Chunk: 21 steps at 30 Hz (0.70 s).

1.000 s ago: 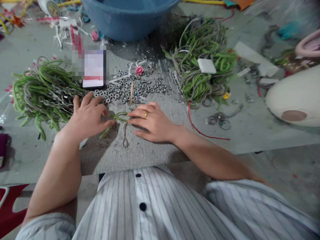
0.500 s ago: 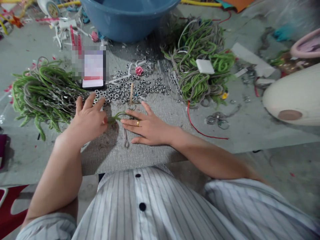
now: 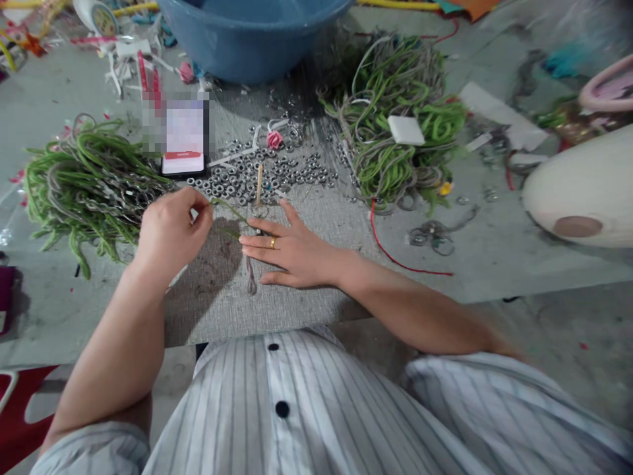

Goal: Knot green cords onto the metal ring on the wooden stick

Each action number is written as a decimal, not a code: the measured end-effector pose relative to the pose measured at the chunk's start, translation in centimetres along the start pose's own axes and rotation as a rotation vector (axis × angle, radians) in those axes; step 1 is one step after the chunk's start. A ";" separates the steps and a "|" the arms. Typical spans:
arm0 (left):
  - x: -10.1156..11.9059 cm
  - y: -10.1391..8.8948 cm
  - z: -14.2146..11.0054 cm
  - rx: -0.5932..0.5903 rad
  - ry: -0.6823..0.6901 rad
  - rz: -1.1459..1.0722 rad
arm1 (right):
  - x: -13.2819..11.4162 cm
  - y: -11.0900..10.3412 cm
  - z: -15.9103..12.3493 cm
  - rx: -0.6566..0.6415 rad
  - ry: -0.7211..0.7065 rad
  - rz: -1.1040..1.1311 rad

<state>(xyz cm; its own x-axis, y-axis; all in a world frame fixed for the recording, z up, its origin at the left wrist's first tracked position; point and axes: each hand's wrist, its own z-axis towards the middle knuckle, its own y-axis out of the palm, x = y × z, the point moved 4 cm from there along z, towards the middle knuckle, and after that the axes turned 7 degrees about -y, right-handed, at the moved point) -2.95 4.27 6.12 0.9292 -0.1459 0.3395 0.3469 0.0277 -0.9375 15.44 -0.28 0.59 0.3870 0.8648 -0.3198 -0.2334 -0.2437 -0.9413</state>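
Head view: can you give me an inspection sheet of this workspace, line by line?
Surface: grey table, specked with debris.
Job's things: green cord between the hands; loose metal nuts; green-grey bundles either side.
Clutter: phone, pink rose, blue basin.
Hands: left hand pinches the cord; right hand spread over it.
Cables: none certain; yellow line at far edge unclear.
Surroundings: red seat, lower left.

- Matt and fibrous, like yarn: the thin green cord (image 3: pixel 231 210) I pinch in my left hand (image 3: pixel 202 210).
- Smooth, shiny metal: the gold band ring (image 3: pixel 273 243) on my right hand (image 3: pixel 301 256).
- Smooth plastic, softly glossy: the round blue basin (image 3: pixel 257 49).
- Matt, finely rough: the grey bench (image 3: pixel 222 316) towards its near edge, beneath me.
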 end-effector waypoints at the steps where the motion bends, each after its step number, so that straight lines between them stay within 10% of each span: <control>1: 0.1 0.3 -0.1 -0.038 -0.043 -0.118 | 0.0 0.1 0.0 0.003 -0.003 -0.003; 10: 1.9 4.3 -1.1 -0.457 -0.327 -1.026 | 0.8 -0.8 -0.7 0.436 -0.040 -0.099; 21: 2.5 5.8 -1.6 -0.549 -0.294 -1.072 | -0.7 -2.2 -1.0 0.646 -0.171 -0.209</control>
<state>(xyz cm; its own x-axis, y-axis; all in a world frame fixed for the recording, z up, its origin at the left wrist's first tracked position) 1.23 2.46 1.37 0.2272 0.3902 0.8922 0.9159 -0.3969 -0.0596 16.56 -0.76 2.73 0.3484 0.9349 -0.0680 -0.6732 0.1991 -0.7121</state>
